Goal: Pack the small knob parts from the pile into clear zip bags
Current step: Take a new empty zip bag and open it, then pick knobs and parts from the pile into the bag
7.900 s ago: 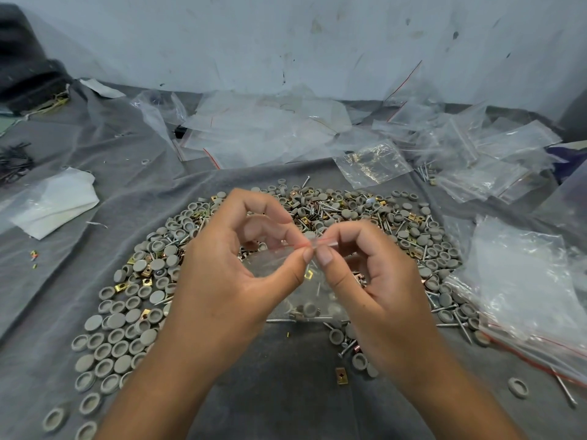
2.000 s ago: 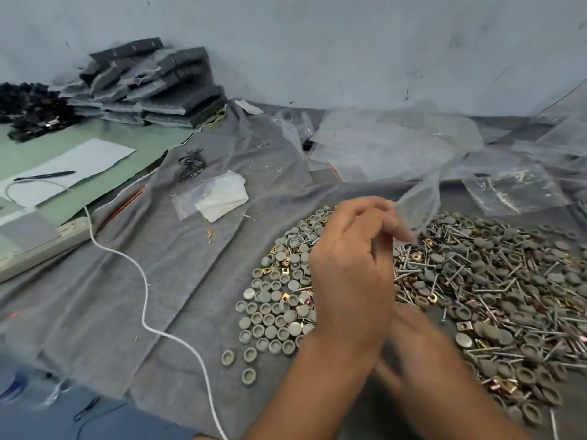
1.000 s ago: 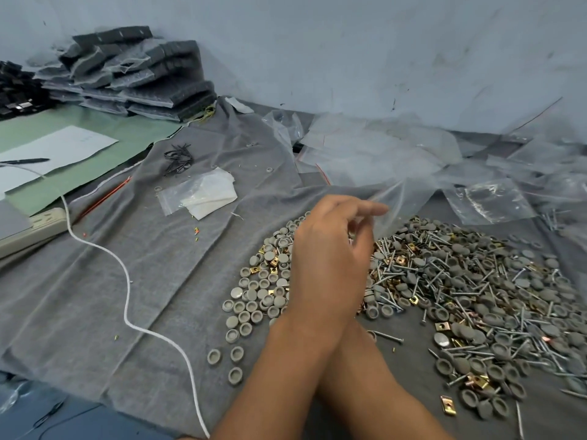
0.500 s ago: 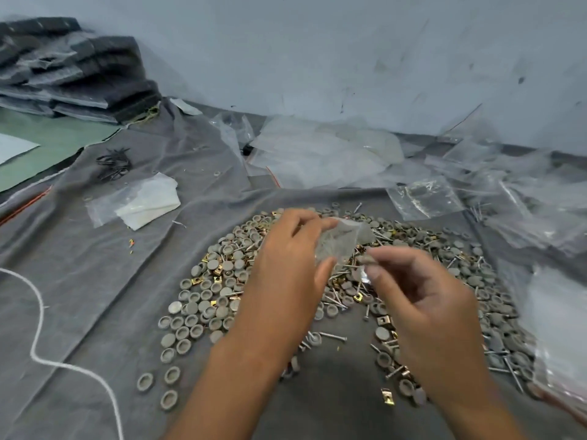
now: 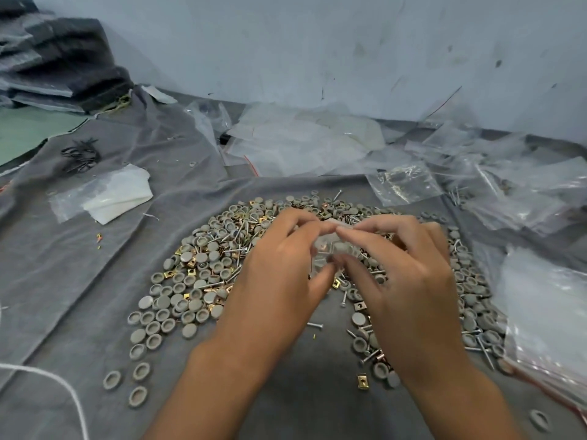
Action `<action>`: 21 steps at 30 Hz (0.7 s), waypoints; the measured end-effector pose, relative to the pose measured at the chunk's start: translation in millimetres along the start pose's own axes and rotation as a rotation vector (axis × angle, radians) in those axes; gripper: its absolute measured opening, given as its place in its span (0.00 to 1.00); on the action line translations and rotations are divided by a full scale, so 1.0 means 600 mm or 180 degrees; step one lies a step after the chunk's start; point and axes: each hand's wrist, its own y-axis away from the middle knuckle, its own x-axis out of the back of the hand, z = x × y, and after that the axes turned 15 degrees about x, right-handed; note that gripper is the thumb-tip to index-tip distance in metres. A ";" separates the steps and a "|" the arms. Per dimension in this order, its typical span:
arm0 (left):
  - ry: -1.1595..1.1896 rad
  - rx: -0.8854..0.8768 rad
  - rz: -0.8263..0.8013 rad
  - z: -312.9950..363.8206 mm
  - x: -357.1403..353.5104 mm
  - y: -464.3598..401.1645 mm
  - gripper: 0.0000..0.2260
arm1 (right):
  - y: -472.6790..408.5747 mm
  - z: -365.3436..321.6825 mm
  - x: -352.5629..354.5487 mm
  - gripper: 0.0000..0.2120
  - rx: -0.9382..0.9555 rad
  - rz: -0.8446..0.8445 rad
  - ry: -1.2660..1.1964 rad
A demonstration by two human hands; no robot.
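Observation:
A wide pile of small grey round knob parts (image 5: 190, 281), mixed with brass clips and screws, lies on the grey cloth. Above the pile's middle I hold a small clear zip bag (image 5: 330, 246). My left hand (image 5: 279, 281) pinches its top edge on the left. My right hand (image 5: 409, 274) pinches the same edge on the right, fingertips almost meeting. The bag hangs between my thumbs, and whether anything is inside is too blurred to tell.
Several empty clear zip bags (image 5: 305, 141) lie heaped along the back. Filled bags (image 5: 546, 306) are stacked at the right. A folded white sheet in plastic (image 5: 111, 195) lies left, dark stacked packs (image 5: 60, 71) at far left, and a white cord (image 5: 57, 385) at the front left.
The view has swung back from the left to the pile. My left hand brought a fresh clear bag over the pile and my right hand came up to take its other side.

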 end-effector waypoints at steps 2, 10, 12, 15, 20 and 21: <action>-0.0052 0.0055 -0.0015 0.000 0.006 -0.001 0.20 | -0.001 0.004 0.006 0.10 -0.0196 0.0089 -0.0284; 0.0002 0.0567 0.1034 -0.033 0.064 -0.027 0.22 | 0.036 -0.046 -0.026 0.20 -0.0329 -0.2732 -0.1231; -0.0095 0.0545 0.0896 -0.036 0.059 -0.025 0.22 | 0.049 -0.071 -0.045 0.24 -0.0036 -0.2927 -0.1221; -0.0143 0.0489 0.0712 -0.036 0.046 -0.021 0.21 | 0.051 -0.082 -0.062 0.20 -0.0007 -0.2852 -0.1245; -0.0104 0.0453 0.0613 -0.037 0.039 -0.023 0.21 | 0.052 -0.064 -0.066 0.13 -0.0315 -0.2926 -0.1484; -0.0096 0.0458 0.0597 -0.037 0.038 -0.023 0.21 | 0.052 -0.061 -0.065 0.12 -0.0321 -0.2887 -0.1521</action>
